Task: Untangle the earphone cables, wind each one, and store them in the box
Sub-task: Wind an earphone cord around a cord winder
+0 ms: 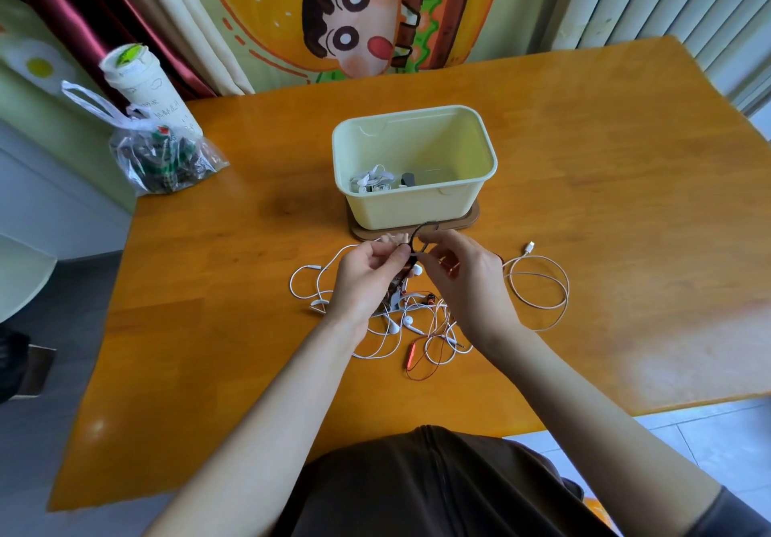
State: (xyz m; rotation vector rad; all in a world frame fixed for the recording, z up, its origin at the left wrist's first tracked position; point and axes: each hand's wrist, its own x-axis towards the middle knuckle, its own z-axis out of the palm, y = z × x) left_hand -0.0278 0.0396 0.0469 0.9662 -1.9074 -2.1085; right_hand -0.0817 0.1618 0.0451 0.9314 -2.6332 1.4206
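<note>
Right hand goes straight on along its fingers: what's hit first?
Probably the left hand: the right hand points forward-left at it, both pinching the dark cable. Past that, the box front wall. Depth is unclear.

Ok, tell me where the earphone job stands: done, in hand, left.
Done: one wound white earphone set lies in the box, beside a small dark item. In hand: the left hand and right hand both pinch a dark cable above the pile, apparently winding it. Left: the tangle of white and red cables on the table, plus a loose white cable to its right.
</note>
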